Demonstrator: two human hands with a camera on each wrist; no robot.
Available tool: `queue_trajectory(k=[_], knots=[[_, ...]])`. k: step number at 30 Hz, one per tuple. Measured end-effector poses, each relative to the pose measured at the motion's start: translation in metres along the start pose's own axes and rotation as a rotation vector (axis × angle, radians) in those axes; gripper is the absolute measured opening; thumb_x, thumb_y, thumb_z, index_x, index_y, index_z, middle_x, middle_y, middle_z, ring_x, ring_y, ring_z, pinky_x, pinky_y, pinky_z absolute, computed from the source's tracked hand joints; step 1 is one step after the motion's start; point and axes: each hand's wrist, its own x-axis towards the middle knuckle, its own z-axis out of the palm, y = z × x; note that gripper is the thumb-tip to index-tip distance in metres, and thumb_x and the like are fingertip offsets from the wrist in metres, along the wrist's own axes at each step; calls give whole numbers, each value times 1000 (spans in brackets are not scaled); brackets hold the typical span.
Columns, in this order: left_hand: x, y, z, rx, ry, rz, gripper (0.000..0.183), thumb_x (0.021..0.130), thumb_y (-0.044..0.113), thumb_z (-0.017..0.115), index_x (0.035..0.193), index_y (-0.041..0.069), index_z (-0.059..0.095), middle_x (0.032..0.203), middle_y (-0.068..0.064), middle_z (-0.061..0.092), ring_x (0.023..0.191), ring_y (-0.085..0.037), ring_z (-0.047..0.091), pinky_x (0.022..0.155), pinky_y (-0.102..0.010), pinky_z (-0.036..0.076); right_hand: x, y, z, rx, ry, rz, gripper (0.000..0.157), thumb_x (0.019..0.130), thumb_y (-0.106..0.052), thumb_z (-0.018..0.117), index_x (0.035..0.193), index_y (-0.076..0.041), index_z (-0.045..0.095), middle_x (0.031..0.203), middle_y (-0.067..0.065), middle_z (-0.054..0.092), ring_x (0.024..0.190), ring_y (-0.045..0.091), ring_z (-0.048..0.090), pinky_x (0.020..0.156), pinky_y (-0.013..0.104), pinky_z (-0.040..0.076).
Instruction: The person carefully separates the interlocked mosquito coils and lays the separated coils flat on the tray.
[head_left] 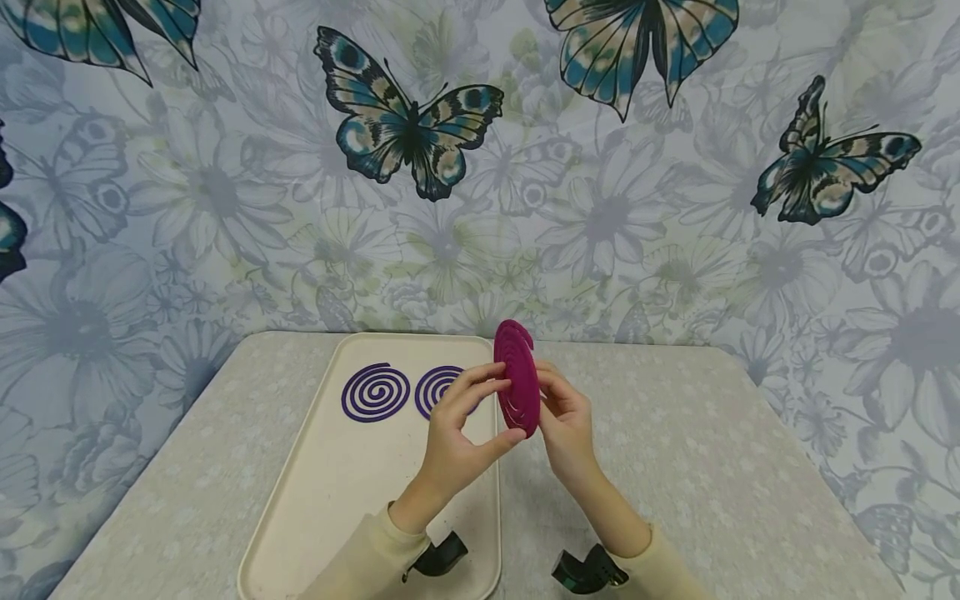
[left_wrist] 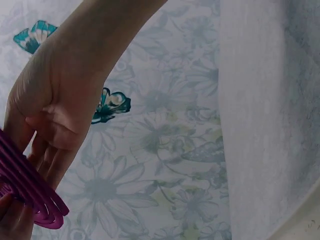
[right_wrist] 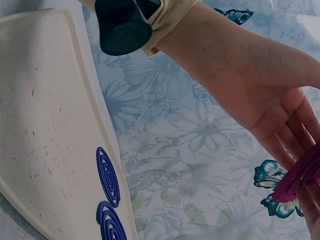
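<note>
A magenta mosquito coil (head_left: 517, 379), a flat spiral disc, is held up on edge over the right side of the tray. My left hand (head_left: 465, 425) pinches it, thumb at the lower rim and fingers on its left face. From the other side my right hand (head_left: 568, 421) grips it, some of its fingers hidden behind the disc. Close up in the left wrist view, the magenta coil (left_wrist: 32, 187) shows layered edges between the fingers. Two purple coils lie flat on the tray; the left one (head_left: 376, 392) is in full view, while my left hand partly covers the right one (head_left: 432, 387).
The cream tray (head_left: 322, 517) with a raised rim lies left of centre on a table (head_left: 675, 467) with a pale patterned cover. Small dark crumbs dot the tray in the right wrist view. Behind the table rises a butterfly-and-flower printed wall (head_left: 465, 250).
</note>
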Motion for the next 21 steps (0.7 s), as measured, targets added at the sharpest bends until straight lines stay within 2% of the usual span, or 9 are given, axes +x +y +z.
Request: queue_trajectory(k=[4, 7, 10, 14, 17, 21], knots=[[-3, 1, 6, -58, 27, -22, 52, 71, 13, 84, 117, 1, 64, 122, -17, 60, 113, -19, 60, 98, -26, 50, 1, 2, 1, 15, 41, -24, 29, 89, 7, 59, 107, -11, 70, 112, -3, 63, 108, 10, 59, 88, 23, 54], [-4, 0, 8, -90, 42, -12, 57, 67, 6, 85, 118, -2, 63, 117, -18, 60, 110, -15, 60, 97, -26, 50, 1, 4, 1, 29, 39, -51, 30, 87, 8, 60, 107, -11, 71, 113, -2, 64, 108, 11, 59, 91, 26, 54], [-4, -1, 7, -112, 36, 21, 57, 69, 8, 84, 120, -5, 62, 116, -20, 60, 112, -15, 58, 99, -25, 49, 1, 7, 0, 37, 13, -81, 29, 88, 5, 60, 107, -13, 72, 116, -2, 63, 109, 11, 58, 92, 28, 53], [-3, -1, 5, -104, -4, 49, 57, 73, 18, 83, 121, -5, 61, 121, -20, 59, 114, -17, 57, 101, -24, 47, 1, 10, -1, 33, -5, -157, 27, 89, 3, 60, 110, -9, 71, 119, -1, 61, 110, 11, 57, 90, 29, 54], [-2, 0, 4, -95, -32, 28, 60, 74, 25, 82, 122, -3, 60, 125, -19, 58, 117, -20, 56, 103, -25, 46, 1, 11, -1, 35, -2, -194, 26, 89, 3, 60, 111, -7, 71, 121, 0, 61, 110, 12, 57, 89, 25, 55], [-3, 1, 4, -41, -21, -4, 62, 69, 26, 86, 121, 2, 62, 124, -14, 61, 116, -21, 57, 102, -27, 46, 1, 11, -1, 18, -5, -214, 28, 89, 2, 60, 112, -10, 71, 122, 0, 61, 110, 12, 57, 87, 21, 54]])
